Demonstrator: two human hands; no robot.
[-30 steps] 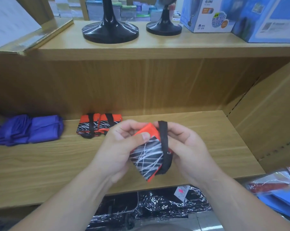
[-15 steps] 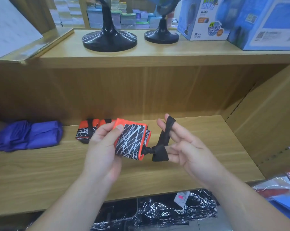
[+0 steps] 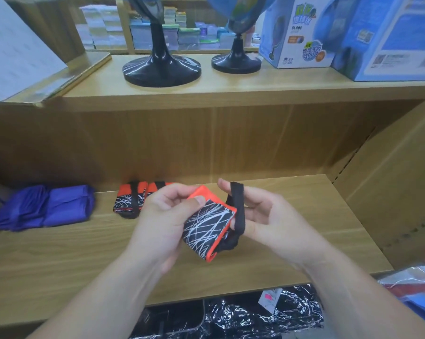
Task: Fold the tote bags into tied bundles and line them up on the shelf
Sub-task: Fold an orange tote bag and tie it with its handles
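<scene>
- Shelf [image 3: 304,241] first: light wood, the lower level of the unit. It's where finished bundles get parked, so the person works right over it instead of carrying stuff around.
- Upper shelf [image 3: 231,91] above it carries two black globe stands [image 3: 161,72] and some blue globe boxes [image 3: 299,33]. Not part of the job as far as I can tell.
- Purple bundle [image 3: 45,207] lies by the back-left corner of the shelf, rolled up and done.
- Orange-and-black bundles [image 3: 130,200], two by the look of it, sit side by side along the back edge, near the purple one on its right, with straps wrapped round them. That's the row starting, so I'd guess the next one goes to their right.
- Left hand [image 3: 165,223] holds the folded tote [image 3: 207,226] in the air over the middle of the shelf. The thumb is pressed on top and the fingers curl underneath, clamped so the folds don't spring open.
- Right hand [image 3: 267,221] is half open, fingers hooked through the black strap [image 3: 239,209]. That holds the loop spread and taut, probably for pulling it round the packet.
- Knot [image 3: 228,243] is bunched at the tote's lower corner, touching it. Can't tell if it's snug yet.
</scene>
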